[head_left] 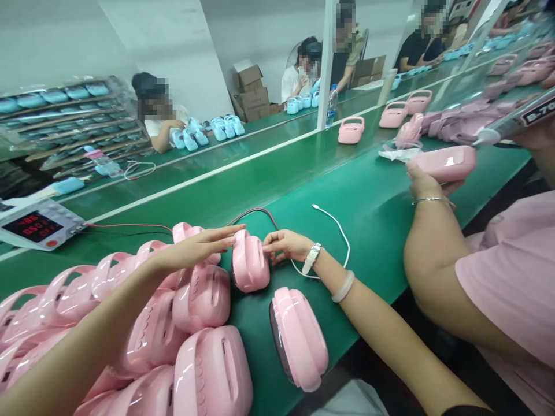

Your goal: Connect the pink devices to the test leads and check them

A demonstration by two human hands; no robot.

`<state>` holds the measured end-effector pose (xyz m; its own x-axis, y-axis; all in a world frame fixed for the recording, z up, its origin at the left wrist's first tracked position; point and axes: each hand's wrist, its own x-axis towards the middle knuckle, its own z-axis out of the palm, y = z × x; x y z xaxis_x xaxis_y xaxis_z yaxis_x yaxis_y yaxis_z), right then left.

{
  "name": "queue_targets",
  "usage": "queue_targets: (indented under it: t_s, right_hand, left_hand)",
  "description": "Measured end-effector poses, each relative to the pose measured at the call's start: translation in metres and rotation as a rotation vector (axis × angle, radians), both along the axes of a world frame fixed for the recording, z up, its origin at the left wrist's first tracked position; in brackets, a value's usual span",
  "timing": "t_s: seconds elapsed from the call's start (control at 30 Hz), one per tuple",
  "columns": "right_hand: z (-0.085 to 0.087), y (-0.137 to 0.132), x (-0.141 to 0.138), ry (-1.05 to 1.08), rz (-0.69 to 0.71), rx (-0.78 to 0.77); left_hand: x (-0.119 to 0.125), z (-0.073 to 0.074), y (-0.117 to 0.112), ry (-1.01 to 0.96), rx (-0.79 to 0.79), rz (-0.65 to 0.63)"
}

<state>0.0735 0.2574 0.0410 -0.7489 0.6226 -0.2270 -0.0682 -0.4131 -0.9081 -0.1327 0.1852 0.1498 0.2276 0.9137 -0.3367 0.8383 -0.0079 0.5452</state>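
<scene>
Working at a green belt [347, 190], we have both hands on one pink case [250, 263] that stands upright near the middle of the belt. Our left hand [199, 245] lies flat with fingers stretched out and together, fingertips resting on the top of the case, not clamped around it. Our right hand [286, 244] has fingertips pinched together against the case's right edge; what it pinches is too small to tell. A white watch [312, 257] and a pale bangle [344, 286] sit on our right wrist. A white cable [338, 228] loops on the belt just behind that hand, and red and black wires [255, 212] run from the case area toward a power meter [37, 224] at far left. A heap of pink cases [143, 323] lies just left of the held one, some touching it. Another pink case [299, 338] lies on its side near the belt's front edge. At right, a co-worker in a pink shirt [515, 277] holds a pink case [446, 163] in one hand [422, 182]. Blue cases [208, 132] sit across the belt by other seated people.
</scene>
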Motion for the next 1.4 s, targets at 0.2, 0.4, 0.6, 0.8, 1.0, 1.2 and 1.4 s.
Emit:
queue_targets:
  t_s: [0.2, 0.4, 0.6, 0.8, 1.0, 1.2, 1.4]
  right_hand:
    - [0.02, 0.013, 0.033, 0.05, -0.275, 0.19]
    - [0.026, 0.003, 0.08, -0.344, -0.403, 0.483]
    - [0.001, -0.04, 0.123, -0.877, -0.516, 0.653]
    - [-0.018, -0.067, 0.115, -0.979, -0.593, 0.771]
    - [-0.029, -0.062, 0.108, -0.947, -0.694, 0.799]
    - [-0.032, -0.066, 0.11, -0.957, -0.684, 0.801]
    - [-0.046, -0.058, 0.105, -0.958, -0.705, 0.747]
  left_hand:
    - [-0.018, 0.005, 0.017, -0.156, -0.23, -0.047]
    - [-0.007, -0.003, 0.017, -0.175, -0.303, 0.015]
    - [0.015, -0.009, 0.02, -0.383, -0.388, 0.206]
    - [0.018, -0.011, 0.011, -0.435, -0.297, 0.291]
    - [0.03, -0.004, 0.018, -0.592, -0.121, 0.256]
    - [0.079, -0.008, 0.065, -0.516, -0.133, 0.181]
    - [0.108, -0.027, 0.107, -0.457, -0.185, 0.161]
